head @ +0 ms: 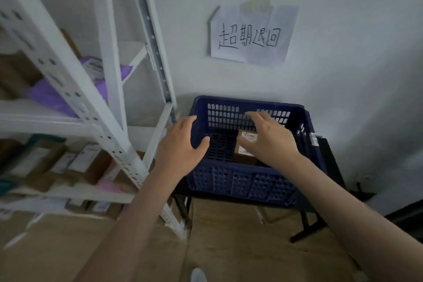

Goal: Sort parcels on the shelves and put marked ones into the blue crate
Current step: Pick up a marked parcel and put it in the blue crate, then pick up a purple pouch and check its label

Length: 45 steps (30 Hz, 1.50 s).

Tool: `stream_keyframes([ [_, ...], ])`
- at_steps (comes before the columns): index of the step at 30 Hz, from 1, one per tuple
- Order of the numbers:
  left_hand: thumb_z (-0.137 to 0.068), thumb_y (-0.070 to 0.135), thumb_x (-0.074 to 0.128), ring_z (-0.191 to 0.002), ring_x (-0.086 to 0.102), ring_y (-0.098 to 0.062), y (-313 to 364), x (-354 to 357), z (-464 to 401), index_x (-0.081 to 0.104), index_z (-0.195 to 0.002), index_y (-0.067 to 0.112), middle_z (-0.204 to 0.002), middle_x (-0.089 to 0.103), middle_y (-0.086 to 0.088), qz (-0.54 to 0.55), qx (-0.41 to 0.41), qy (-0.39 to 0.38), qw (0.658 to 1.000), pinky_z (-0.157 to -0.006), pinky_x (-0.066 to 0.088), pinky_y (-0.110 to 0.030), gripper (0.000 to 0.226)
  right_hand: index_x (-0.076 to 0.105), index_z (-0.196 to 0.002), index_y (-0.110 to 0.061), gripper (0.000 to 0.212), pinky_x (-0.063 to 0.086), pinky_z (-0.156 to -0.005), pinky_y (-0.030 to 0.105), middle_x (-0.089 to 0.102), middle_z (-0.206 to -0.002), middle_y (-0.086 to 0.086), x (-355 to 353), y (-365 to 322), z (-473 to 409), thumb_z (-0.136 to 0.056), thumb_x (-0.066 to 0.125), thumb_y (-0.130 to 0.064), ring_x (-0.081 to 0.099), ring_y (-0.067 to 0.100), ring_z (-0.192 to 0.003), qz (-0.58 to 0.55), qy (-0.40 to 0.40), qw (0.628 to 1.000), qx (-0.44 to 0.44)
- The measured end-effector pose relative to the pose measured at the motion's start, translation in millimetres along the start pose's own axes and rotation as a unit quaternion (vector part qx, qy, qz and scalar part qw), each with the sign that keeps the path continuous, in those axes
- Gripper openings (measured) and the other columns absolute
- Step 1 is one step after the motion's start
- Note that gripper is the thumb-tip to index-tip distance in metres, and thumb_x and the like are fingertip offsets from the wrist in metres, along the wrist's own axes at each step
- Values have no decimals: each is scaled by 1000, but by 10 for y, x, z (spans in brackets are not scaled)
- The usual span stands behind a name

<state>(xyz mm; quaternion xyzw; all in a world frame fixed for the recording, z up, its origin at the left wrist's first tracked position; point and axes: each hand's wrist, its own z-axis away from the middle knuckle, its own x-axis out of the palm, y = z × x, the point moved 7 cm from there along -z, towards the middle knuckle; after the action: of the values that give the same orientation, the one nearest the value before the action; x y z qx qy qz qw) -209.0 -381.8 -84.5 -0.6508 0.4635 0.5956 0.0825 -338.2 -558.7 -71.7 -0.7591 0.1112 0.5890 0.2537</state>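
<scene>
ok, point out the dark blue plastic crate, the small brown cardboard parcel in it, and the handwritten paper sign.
dark blue plastic crate [242, 182]: head view, near perforated wall.
small brown cardboard parcel [244, 156]: head view, top face below its label.
handwritten paper sign [250, 38]: head view, on the writing.

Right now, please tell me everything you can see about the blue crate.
The blue crate is dark blue, apparently plastic, with slotted, perforated walls and floor. It sits upright and open-topped on a black stand by the white wall, right of the shelves. Inside lies one small brown parcel with a white label. The left hand is at its left rim, thumb over the edge. The right hand hovers open above the parcel. A label is stuck on its right side.
</scene>
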Motion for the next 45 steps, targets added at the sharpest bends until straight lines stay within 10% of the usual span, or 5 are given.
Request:
stream_keyframes([
  [19, -90, 60, 53, -118, 54, -23, -2482, -2244, 2353, 49, -139, 25, -137, 56, 1, -115, -328, 140, 927, -91, 48, -38, 60, 47, -137, -33, 51, 45, -91, 31, 50, -136, -9, 827, -4046, 557, -91, 54, -57, 54, 15, -119, -89, -124, 923, -353],
  [45, -98, 46, 58, -131, 45, -10, -7364, -5118, 2903, 38, -151, 26, -152, 42, 8, -89, -352, 219, 905, -91, 30, -18, 60, 46, -136, -36, 49, 48, -87, 35, 52, -133, -10, 2222, -9745, -759, -91, 57, -53, 55, 11, -107, -199, -156, 900, -355],
])
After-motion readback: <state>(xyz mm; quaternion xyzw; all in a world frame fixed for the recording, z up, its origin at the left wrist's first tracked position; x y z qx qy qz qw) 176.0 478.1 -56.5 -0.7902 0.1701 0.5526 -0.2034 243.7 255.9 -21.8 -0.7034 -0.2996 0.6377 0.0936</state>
